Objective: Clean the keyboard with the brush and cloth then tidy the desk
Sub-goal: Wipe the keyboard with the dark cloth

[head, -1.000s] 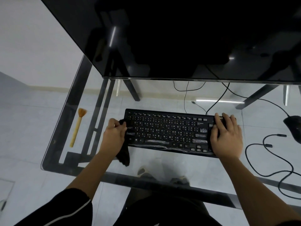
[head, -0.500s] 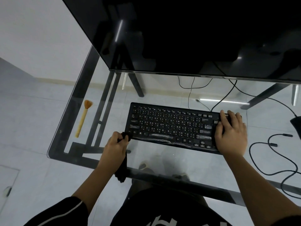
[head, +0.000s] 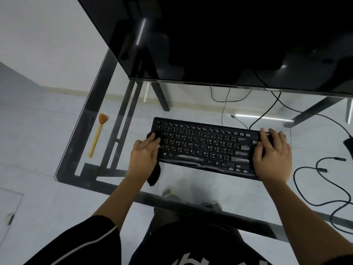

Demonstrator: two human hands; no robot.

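Now — left hand (head: 144, 154) with cloth (head: 154, 174) on keyboard (head: 204, 146).

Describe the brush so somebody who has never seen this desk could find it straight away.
Start at the black keyboard in the middle of the glass desk, then look past its left end, beyond the left hand pressing a black cloth. The brush lies alone near the desk's left edge, bristles pointing away from the person. It is the only light thing there: a pale wooden handle with an orange-brown tuft.
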